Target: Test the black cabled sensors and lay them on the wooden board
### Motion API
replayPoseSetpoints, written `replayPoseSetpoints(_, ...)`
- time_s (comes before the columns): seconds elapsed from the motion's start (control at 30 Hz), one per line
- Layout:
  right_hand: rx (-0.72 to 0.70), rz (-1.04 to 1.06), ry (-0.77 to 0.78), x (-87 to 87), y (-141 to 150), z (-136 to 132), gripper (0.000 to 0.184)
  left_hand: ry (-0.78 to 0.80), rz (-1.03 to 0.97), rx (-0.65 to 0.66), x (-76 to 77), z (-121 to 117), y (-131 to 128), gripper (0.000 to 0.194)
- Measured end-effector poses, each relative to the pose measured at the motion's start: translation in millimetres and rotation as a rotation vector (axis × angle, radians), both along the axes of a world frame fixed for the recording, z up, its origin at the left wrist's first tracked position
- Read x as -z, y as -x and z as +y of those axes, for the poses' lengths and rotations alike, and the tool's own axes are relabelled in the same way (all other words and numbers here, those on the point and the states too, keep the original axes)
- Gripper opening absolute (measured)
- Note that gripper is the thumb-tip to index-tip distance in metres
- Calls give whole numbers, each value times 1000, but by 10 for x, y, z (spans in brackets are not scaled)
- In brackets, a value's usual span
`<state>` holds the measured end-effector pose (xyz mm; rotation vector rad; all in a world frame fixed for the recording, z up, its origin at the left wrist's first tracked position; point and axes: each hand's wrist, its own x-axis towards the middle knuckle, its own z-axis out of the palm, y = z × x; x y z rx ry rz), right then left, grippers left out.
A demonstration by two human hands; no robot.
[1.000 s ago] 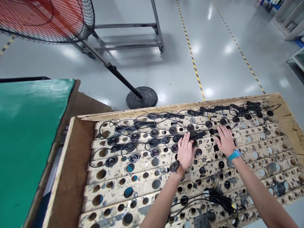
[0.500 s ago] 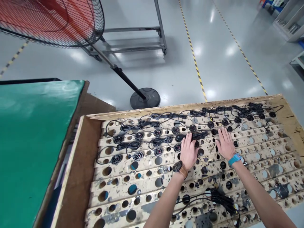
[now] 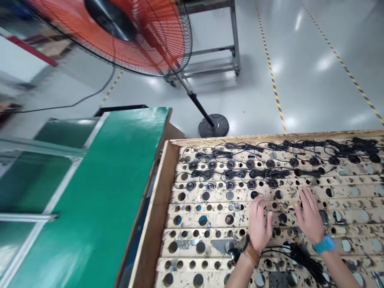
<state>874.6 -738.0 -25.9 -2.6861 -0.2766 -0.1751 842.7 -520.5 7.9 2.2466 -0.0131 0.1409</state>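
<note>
My left hand [image 3: 259, 224] hovers or rests low over the perforated wooden board [image 3: 186, 230], fingers loosely stretched and nothing in them. To its right, my right hand [image 3: 310, 218] is spread over the same board, also empty. Beyond my fingertips lie two rows of black coiled cables [image 3: 235, 173], each with a small round black disc; the disc [image 3: 273, 183] at the right end of the nearer row is closest to my left hand. Between my wrists lies a loose black cable bundle [image 3: 306, 260], partly hidden by my right forearm. Whether my fingers touch the board, I cannot tell.
Raised wooden edges [image 3: 150, 224] frame the board. On the left stands a green-topped table [image 3: 120, 172]. A red-bladed floor fan [image 3: 156, 36] stands beyond it on a round black base [image 3: 214, 125]. Behind is a wheeled metal cart [image 3: 235, 40], and striped tape [image 3: 273, 76] marks the floor.
Both hands have drawn back from the nearer cable row towards me. The view has swung left, bringing more of the green table and fan into sight.
</note>
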Motion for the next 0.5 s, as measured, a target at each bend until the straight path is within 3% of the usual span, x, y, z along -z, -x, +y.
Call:
replayPoseSetpoints(0.17,-33,117,-180,-14,735,593,58,115,143,-209,-106,294,637,17)
replayPoseSetpoints(0.37,-91,147,-298,-30,1349,1336,48,231,271,-411,-48,815,1131,33)
replayPoseSetpoints(0.5,-28,247,-456,-162,1692,1823,47,471,343,-476,-180,835,1387,54)
